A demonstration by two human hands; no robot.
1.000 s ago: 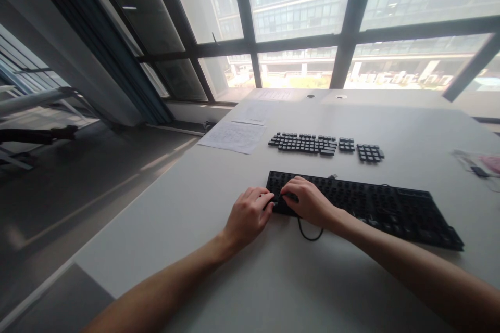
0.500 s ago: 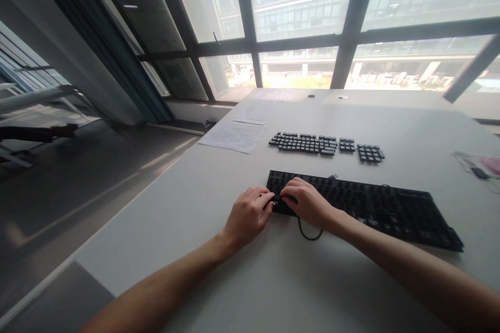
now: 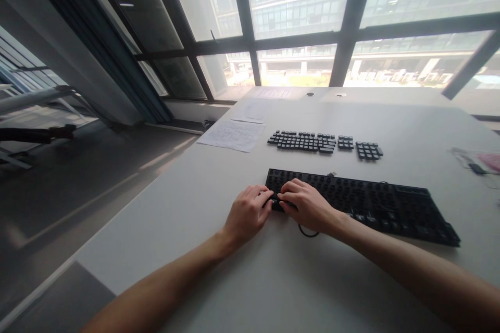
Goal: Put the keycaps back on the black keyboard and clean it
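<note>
The keyboard (image 3: 363,197) lies on the white table (image 3: 219,187) in front of the person, its left end under both hands. Most of its key positions look bare, while the keycaps (image 3: 300,141) sit beyond it in three separate blocks, set out much like a keyboard's own layout. So the board and most caps appear to be apart, with the rows neatly grouped. What is left is harder to judge: pale marks along the board's near edge may be fitted caps or just glints, and the fingers cover the near left corner.

The left hand (image 3: 248,212) curls its fingers against that corner; whether they pinch a cap cannot be told. The right hand (image 3: 310,207) is bent just beside it, fingertips at the board, its grip hidden. A cable (image 3: 308,235) loops out below.
</note>
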